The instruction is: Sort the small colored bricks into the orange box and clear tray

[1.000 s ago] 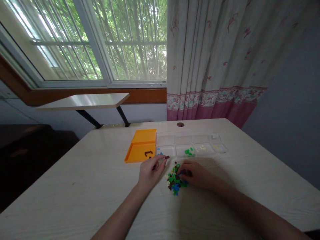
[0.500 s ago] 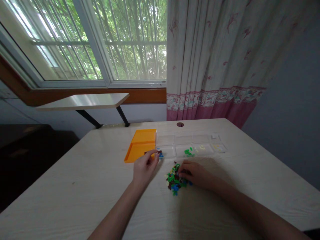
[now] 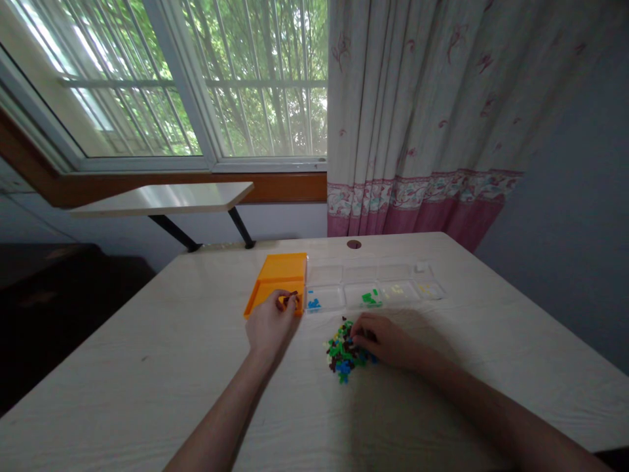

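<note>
My left hand [image 3: 269, 322] is over the near compartment of the orange tray [image 3: 284, 267], its fingers pinched on a small brown building brick [image 3: 293, 294]. Whether more brown bricks lie under those fingers is hard to see. At the right edge of a mixed pile of tiny bricks [image 3: 344, 354], green, brown, blue and pale yellow, rests my right hand [image 3: 386, 336] with curled fingers. Its fingertips touch the pile, and what they hold, if anything, is hidden.
Beside the orange tray stands a clear compartment box [image 3: 361, 278]. Its front row holds blue bricks [image 3: 313, 303], green bricks [image 3: 371, 297] and pale yellow bricks [image 3: 396, 289]. A raised shelf [image 3: 171, 198] occupies the table's back left, near a cable hole [image 3: 354, 244].
My left hand has moved left with the brown brick, from above the blue bricks to over the orange tray. The blue bricks are now uncovered. My right hand stays at the pile.
</note>
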`<state>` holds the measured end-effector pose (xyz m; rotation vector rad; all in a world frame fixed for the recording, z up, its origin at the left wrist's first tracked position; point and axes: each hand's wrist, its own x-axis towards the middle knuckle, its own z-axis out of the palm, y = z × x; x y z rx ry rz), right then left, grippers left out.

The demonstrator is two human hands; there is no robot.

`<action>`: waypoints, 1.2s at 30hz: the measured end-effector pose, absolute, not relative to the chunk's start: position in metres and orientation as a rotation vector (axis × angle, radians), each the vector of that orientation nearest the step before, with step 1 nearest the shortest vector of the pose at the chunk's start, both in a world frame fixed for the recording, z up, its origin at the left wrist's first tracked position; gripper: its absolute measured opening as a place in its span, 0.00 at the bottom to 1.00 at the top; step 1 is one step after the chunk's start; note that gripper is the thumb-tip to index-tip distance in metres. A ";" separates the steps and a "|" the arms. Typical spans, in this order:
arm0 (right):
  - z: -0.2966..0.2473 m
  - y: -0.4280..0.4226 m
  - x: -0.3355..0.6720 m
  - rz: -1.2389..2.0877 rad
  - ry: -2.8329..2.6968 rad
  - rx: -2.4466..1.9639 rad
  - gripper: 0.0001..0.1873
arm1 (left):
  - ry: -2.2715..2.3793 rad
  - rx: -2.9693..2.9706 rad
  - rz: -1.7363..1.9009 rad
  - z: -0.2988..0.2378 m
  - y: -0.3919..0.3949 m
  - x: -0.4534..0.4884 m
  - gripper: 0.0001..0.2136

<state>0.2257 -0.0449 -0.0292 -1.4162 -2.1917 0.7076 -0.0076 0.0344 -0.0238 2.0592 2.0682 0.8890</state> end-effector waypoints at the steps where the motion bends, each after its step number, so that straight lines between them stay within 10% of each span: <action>1: -0.029 -0.045 0.226 0.707 -2.187 -1.419 0.06 | 2.083 2.053 0.866 -0.023 0.034 -0.007 0.12; 15: -0.029 -0.043 0.220 0.689 -2.060 -1.376 0.09 | 0.930 2.624 0.928 -0.040 0.007 0.019 0.09; 36: -0.033 -0.043 0.211 0.679 -2.055 -1.392 0.10 | 0.885 2.572 0.837 -0.039 -0.001 0.030 0.07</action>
